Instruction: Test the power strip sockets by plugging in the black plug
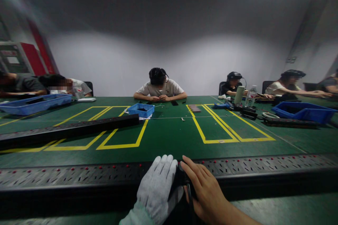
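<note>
A long black power strip, with slanted slots and a row of red dots, lies across the table in front of me. My left hand, in a grey-white glove, rests on it with the fingers stretched out side by side and the thumb lower down. To its right, my bare right hand curls round a black plug with a black cord running down towards me. The fingertips are near the strip's top face. My fingers hide most of the plug, and how far it sits in a slot cannot be seen.
Another long black strip lies at an angle on the left. Blue trays stand at the middle and both sides. Yellow tape marks the green table. A person sits opposite; bottles and tools are at the right.
</note>
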`<action>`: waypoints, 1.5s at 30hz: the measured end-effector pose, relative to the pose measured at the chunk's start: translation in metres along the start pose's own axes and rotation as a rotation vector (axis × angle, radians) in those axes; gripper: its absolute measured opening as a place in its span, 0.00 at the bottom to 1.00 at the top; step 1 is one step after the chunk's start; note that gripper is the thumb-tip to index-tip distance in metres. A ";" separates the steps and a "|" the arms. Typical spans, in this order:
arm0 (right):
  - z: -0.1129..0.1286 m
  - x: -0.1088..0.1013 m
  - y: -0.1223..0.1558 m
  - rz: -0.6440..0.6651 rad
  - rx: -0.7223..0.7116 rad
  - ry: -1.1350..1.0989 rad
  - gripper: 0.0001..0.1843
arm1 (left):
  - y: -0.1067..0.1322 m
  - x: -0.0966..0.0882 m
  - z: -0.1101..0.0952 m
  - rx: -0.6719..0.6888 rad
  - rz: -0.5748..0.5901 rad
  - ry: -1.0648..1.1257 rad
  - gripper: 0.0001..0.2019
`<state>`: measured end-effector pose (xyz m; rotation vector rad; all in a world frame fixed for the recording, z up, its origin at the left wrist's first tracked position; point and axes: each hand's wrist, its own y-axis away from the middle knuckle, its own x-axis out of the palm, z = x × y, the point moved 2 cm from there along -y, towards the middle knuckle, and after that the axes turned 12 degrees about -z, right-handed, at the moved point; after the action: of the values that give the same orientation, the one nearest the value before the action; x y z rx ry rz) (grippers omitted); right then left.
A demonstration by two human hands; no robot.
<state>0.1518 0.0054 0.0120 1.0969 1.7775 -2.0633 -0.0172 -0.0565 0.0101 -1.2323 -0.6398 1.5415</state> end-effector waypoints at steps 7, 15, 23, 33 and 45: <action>0.001 -0.002 -0.001 0.000 0.006 0.003 0.39 | 0.001 0.000 0.000 -0.010 -0.005 0.005 0.25; 0.000 -0.002 -0.001 0.011 0.001 -0.011 0.36 | 0.005 0.002 0.001 0.009 0.046 -0.007 0.26; 0.001 -0.002 -0.001 0.018 0.004 0.003 0.37 | 0.004 0.002 0.001 0.003 0.040 0.000 0.26; 0.001 -0.003 -0.001 0.031 0.006 -0.004 0.38 | 0.004 0.003 0.001 -0.008 0.002 -0.002 0.24; 0.000 -0.001 0.003 0.070 0.026 -0.015 0.42 | 0.003 0.003 0.001 0.022 0.019 -0.007 0.24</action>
<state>0.1541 0.0047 0.0107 1.1312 1.6859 -2.0535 -0.0190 -0.0544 0.0067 -1.2194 -0.6157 1.5656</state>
